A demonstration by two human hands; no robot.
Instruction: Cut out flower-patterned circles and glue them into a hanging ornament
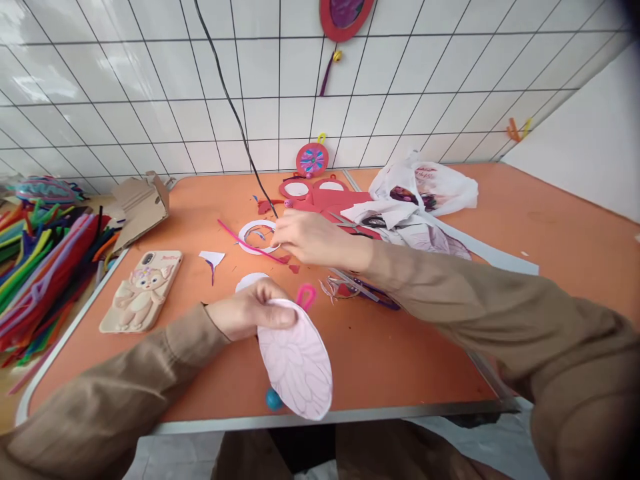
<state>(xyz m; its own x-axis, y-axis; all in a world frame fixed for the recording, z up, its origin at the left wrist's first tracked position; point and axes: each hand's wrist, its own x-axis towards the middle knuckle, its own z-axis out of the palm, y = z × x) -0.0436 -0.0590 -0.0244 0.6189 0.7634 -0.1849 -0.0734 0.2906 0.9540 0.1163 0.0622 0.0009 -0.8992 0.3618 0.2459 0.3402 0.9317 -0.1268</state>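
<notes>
Pinched in my left hand [257, 310] is a pale pink oval disc [297, 363] with faint petal lines. A bright pink loop [306, 296] sticks up from its top edge, and a blue bead [274, 399] is at its lower left. My right hand [313, 239] reaches over the table's middle, fingers closed near a white ring [249, 235] and a thin black cord [235, 110]; whatever its fingertips hold is hidden. A pink pipe cleaner [250, 245] lies across the ring. Behind my left hand a white disc [251, 281] is partly covered.
A phone in a bear case [143, 290] lies left, beside piled pipe cleaners [50, 280] and torn cardboard [141, 208]. Red sheets [333, 200], scissors [357, 227], paper scraps and a plastic bag [445, 187] lie behind my right arm. A decorated red disc [313, 160] leans on the tiles.
</notes>
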